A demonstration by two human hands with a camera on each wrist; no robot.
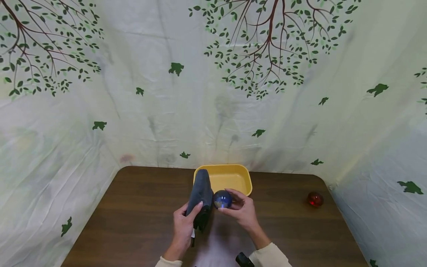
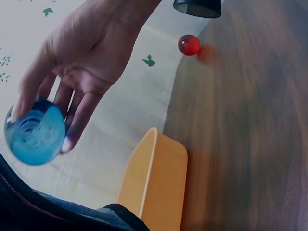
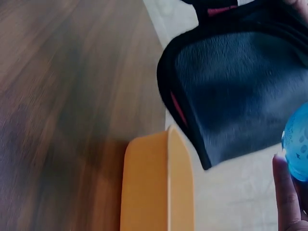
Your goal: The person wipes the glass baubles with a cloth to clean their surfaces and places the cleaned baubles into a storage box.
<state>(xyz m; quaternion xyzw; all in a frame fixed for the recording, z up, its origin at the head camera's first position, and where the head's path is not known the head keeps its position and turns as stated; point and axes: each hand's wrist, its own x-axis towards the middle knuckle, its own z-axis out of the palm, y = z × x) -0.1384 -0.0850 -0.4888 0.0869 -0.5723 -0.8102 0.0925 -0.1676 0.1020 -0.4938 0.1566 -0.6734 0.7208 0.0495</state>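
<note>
My left hand (image 1: pixel 181 228) grips a dark blue-grey fabric pouch (image 1: pixel 201 187), thumb on top. In the right wrist view the pouch (image 3: pixel 231 96) shows black edging and a bit of pink lining. Between thumb and fingertips, my right hand (image 1: pixel 246 212) holds a clear blue ball (image 1: pixel 222 199) close beside the pouch's right side. The left wrist view shows the ball (image 2: pixel 36 134) with pale swirls and bubbles inside. Both hands are over the table, just in front of a yellow plastic tub (image 1: pixel 248 180). The pouch overlaps the tub's left end in the head view.
A clear red ball (image 1: pixel 315 199) lies near the right edge of the brown wooden table (image 1: pixel 133 207). A pale curtain (image 1: pixel 186 111) printed with branches and birds hangs behind and at the sides. A black wrist camera (image 1: pixel 244 259) sits by the right sleeve.
</note>
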